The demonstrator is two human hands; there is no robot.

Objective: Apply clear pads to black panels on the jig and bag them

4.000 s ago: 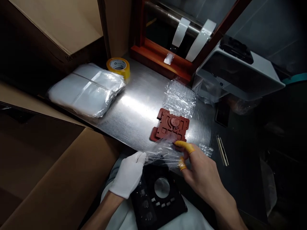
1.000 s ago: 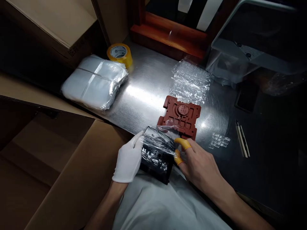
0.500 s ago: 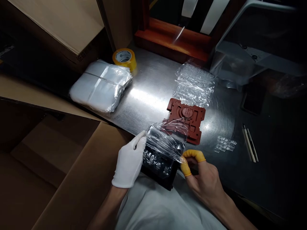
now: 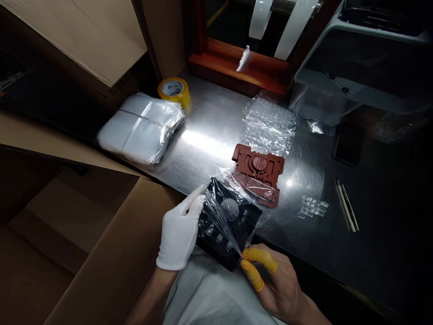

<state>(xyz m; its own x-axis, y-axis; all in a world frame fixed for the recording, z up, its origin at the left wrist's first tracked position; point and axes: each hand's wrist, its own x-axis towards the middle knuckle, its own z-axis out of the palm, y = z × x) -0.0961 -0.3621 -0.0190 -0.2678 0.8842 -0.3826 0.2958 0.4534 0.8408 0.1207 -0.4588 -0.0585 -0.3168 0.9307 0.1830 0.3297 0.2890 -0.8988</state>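
Observation:
My left hand (image 4: 177, 230), in a white glove, grips the left side of a black plastic panel (image 4: 241, 223) held tilted above my lap. The panel has a round pale disc and a row of small clear pieces. A thin clear plastic bag (image 4: 221, 221) lies over part of it, its film stretched into folds. My right hand (image 4: 270, 275), with yellow finger cots on thumb and forefinger, pinches the bag's film at the panel's near right. Just beyond, a reddish-brown moulded tray (image 4: 259, 164) rests on the metal table, partly under loose film.
A stack of clear bags (image 4: 142, 128) and a yellow tape roll (image 4: 174, 91) lie left. Wrapped clear pieces (image 4: 269, 124) sit behind the tray. Small clear parts (image 4: 313, 206), two thin pen-like tools (image 4: 347, 205) and a dark phone (image 4: 348, 143) lie right. An open carton (image 4: 111, 243) stands left.
My right hand has pulled the film down and towards me, a little left. More of the black panel shows, including its round disc. My left hand keeps its hold.

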